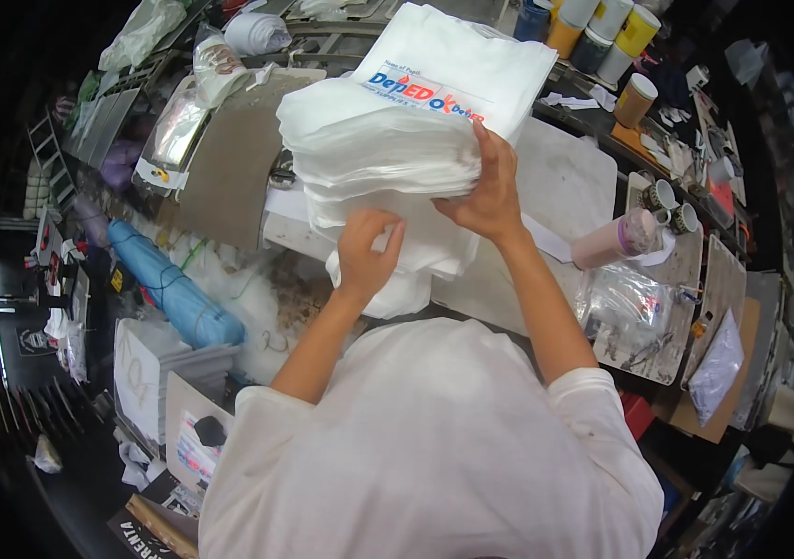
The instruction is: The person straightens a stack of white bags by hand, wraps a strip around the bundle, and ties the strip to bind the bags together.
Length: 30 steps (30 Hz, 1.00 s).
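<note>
A thick stack of thin, soft white printed bags lies on the work table, its near part folded up and over in layers. The top one shows blue and red print reading "DepED OK". My right hand grips the folded layers at their right edge, thumb below and fingers on the side. My left hand is at the stack's near lower edge, fingers curled towards the thumb. What is between them, if anything, is hidden. More white layers hang towards my body beneath the hands.
Ink or paint containers stand at the back right. A pink tumbler and a clear plastic packet lie right of the stack. On the left are a brown board and a long blue wrapped roll.
</note>
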{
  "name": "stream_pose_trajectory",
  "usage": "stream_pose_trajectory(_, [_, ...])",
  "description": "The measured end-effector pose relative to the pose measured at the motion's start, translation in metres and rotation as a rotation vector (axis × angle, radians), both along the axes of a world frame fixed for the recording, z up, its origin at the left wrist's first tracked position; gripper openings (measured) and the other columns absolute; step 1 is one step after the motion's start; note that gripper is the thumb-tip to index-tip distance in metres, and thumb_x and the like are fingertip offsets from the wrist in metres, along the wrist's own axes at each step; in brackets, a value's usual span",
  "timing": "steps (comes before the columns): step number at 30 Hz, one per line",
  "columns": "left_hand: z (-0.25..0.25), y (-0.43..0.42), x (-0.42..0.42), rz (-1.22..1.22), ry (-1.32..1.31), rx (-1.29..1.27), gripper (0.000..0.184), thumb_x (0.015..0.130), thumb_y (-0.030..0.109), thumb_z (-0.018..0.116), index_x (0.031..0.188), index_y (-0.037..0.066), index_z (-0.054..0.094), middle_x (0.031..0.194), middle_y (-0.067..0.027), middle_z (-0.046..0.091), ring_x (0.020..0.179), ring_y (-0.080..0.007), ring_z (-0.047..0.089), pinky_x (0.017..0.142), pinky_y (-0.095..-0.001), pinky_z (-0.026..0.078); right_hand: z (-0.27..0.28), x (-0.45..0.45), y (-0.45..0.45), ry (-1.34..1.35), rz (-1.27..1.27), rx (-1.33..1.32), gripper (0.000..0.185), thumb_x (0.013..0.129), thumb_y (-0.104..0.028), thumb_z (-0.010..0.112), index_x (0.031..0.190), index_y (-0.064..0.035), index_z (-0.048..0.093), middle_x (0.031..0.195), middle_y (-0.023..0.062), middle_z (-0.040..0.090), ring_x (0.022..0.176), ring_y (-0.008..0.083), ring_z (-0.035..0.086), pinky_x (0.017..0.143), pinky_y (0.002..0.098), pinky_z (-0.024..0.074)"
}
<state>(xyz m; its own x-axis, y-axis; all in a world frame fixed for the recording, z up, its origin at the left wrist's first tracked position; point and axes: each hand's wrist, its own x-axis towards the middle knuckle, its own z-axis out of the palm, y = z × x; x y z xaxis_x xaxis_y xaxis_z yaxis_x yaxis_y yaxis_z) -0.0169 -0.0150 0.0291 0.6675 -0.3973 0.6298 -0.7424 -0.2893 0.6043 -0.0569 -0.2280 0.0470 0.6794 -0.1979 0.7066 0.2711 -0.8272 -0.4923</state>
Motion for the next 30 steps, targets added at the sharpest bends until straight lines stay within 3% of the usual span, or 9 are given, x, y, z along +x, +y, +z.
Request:
stream_pose_trajectory(2, [-0.024, 0.015, -0.010, -0.089, 0.189, 0.031, 0.009, 0.079, -0.001, 0.073, 0.084, 0.002, 0.066, 0.082, -0.0087, 0.066, 0.069, -0.0239, 0.057, 0.064, -0.0323, 0.047, 0.000, -0.002, 0.001, 0.030, -0.001, 0.016, 0.124, 0.048, -0.015, 0.090, 0.153, -0.0134, 0.025, 0.136, 0.0169, 0.044, 0.124, 0.0391, 0.044, 0.106, 0.0495, 0.0353])
stream_pose_trajectory(3, [-0.033, 0.023, -0.016, -0.104, 0.283, 0.101, 0.012, 0.078, 0.002, 0.075, 0.087, 0.003, 0.066, 0.089, -0.0096, 0.066, 0.080, -0.0262, 0.060, 0.073, -0.0340, 0.049, -0.002, -0.002, 0.001, 0.037, 0.000, 0.030, 0.124, 0.048, -0.015, 0.090, 0.153, -0.0138, 0.025, 0.136, 0.0167, 0.045, 0.124, 0.0390, 0.043, 0.106, 0.0493, 0.0353])
stream_pose_trajectory(7, [-0.065, 0.039, -0.032, -0.061, 0.286, 0.215, 0.029, 0.075, 0.012, 0.081, 0.098, 0.004, 0.066, 0.105, -0.0125, 0.064, 0.106, -0.0321, 0.058, 0.092, -0.0400, 0.045, -0.003, -0.003, 0.001, 0.038, -0.010, 0.042, 0.125, 0.047, -0.015, 0.091, 0.153, -0.0149, 0.026, 0.137, 0.0165, 0.045, 0.124, 0.0393, 0.043, 0.106, 0.0490, 0.0354])
stream_pose_trajectory(11, [-0.047, 0.044, -0.037, 0.009, 0.300, 0.248, 0.037, 0.070, 0.016, 0.083, 0.101, 0.005, 0.066, 0.107, -0.0128, 0.065, 0.108, -0.0319, 0.057, 0.093, -0.0423, 0.043, 0.005, 0.001, -0.001, 0.041, -0.006, 0.033, 0.125, 0.047, -0.015, 0.091, 0.153, -0.0148, 0.025, 0.137, 0.0164, 0.045, 0.125, 0.0384, 0.044, 0.107, 0.0486, 0.0351])
stream_pose_trajectory(13, [-0.048, 0.044, -0.028, 0.051, 0.143, 0.312, 0.043, 0.065, 0.017, 0.085, 0.103, 0.007, 0.067, 0.108, -0.0098, 0.066, 0.110, -0.0306, 0.056, 0.095, -0.0447, 0.041, 0.008, 0.004, -0.003, 0.028, 0.008, 0.022, 0.125, 0.047, -0.017, 0.091, 0.153, -0.0147, 0.026, 0.137, 0.0163, 0.047, 0.125, 0.0368, 0.045, 0.107, 0.0481, 0.0347])
stream_pose_trajectory(17, [-0.052, 0.049, 0.002, -0.038, 0.081, 0.505, 0.045, 0.065, 0.014, 0.083, 0.107, 0.009, 0.068, 0.111, -0.0066, 0.067, 0.110, -0.0286, 0.057, 0.096, -0.0454, 0.040, 0.011, 0.006, -0.007, 0.042, 0.004, 0.026, 0.123, 0.047, -0.017, 0.091, 0.153, -0.0140, 0.028, 0.136, 0.0154, 0.048, 0.125, 0.0355, 0.047, 0.107, 0.0476, 0.0345])
stream_pose_trajectory(23, [-0.047, 0.041, 0.029, -0.240, 0.158, 0.281, 0.030, 0.073, 0.010, 0.075, 0.103, 0.008, 0.073, 0.101, -0.0097, 0.072, 0.095, -0.0308, 0.065, 0.087, -0.0411, 0.048, 0.014, 0.006, -0.009, 0.061, -0.006, 0.054, 0.120, 0.048, -0.018, 0.090, 0.152, -0.0188, 0.030, 0.136, 0.0142, 0.049, 0.124, 0.0362, 0.048, 0.107, 0.0475, 0.0344])
stream_pose_trajectory(25, [-0.047, 0.037, 0.034, -0.142, 0.163, 0.274, 0.022, 0.078, 0.010, 0.073, 0.099, 0.007, 0.074, 0.093, -0.0114, 0.073, 0.087, -0.0318, 0.067, 0.079, -0.0391, 0.052, 0.014, 0.007, -0.012, 0.078, 0.012, 0.062, 0.121, 0.048, -0.020, 0.090, 0.153, -0.0209, 0.030, 0.136, 0.0145, 0.049, 0.125, 0.0366, 0.047, 0.108, 0.0475, 0.0343])
stream_pose_trajectory(30, [-0.032, 0.022, 0.040, -0.150, 0.086, 0.264, 0.020, 0.079, 0.010, 0.073, 0.100, 0.008, 0.075, 0.091, -0.0124, 0.073, 0.085, -0.0325, 0.068, 0.079, -0.0393, 0.052, 0.021, 0.012, -0.016, 0.024, 0.009, 0.071, 0.118, 0.050, -0.020, 0.089, 0.152, -0.0194, 0.031, 0.136, 0.0128, 0.050, 0.123, 0.0356, 0.048, 0.107, 0.0468, 0.0346])
